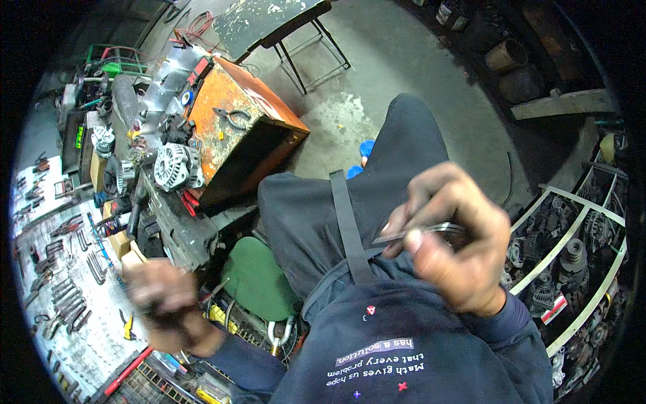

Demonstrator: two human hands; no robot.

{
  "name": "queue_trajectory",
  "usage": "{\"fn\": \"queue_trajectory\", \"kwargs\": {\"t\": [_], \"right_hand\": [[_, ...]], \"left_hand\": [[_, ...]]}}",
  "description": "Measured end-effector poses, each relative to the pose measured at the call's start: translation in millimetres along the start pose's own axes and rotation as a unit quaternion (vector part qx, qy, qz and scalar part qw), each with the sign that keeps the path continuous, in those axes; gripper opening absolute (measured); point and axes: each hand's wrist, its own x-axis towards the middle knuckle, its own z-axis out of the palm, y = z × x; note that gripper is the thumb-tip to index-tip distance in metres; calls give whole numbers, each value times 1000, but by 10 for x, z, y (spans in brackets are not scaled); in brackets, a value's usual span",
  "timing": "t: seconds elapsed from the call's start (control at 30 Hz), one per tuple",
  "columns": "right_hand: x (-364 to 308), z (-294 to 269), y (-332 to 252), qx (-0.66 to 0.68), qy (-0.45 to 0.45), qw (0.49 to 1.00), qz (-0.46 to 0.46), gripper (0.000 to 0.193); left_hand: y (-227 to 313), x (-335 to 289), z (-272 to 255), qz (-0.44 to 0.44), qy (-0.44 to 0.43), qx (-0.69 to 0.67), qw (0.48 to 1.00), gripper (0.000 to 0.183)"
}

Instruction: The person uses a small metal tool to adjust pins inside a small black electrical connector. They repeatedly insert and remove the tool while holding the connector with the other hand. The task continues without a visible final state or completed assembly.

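My right hand [464,236] is raised over my lap, its fingers and thumb pinched around a thin metal piece [391,238]. A pointed end of that piece sticks out to the left, and its exact kind does not show. Low on the left, my left hand [165,299] hangs beside the white tool board [111,320], smeared by motion. Whether it holds anything is hidden by the blur. Closest to it are hex keys [95,268], a row of dark hand tools [66,296] and a small yellow-handled tool [128,325].
Ahead on the left, a worn orange box [222,87] carries pliers [232,118]. An alternator [176,167] rests on the cluttered bench. A green seat [259,279] is beside my leg. To the right stands a metal rack [565,269] full of parts. A table [269,23] is farther off.
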Motion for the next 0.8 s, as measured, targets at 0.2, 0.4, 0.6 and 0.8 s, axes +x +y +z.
{"fn": "queue_trajectory", "kwargs": {"t": [0.2,0.4,0.6,0.8], "right_hand": [[52,-260,4,-102,-13,994,-43,13],[-32,128,8,-54,15,998,-4,12],[91,301,-65,-102,-114,981,-124,17],[-56,491,-26,-163,-98,970,-154,26]], "left_hand": [[-485,726,-128,48,-64,551,831,45],[-588,138,234,-209,-71,1,975,47],[-637,-251,463,-227,-62,-175,956,55],[-551,-359,508,-254,-36,-185,949,55]]}}
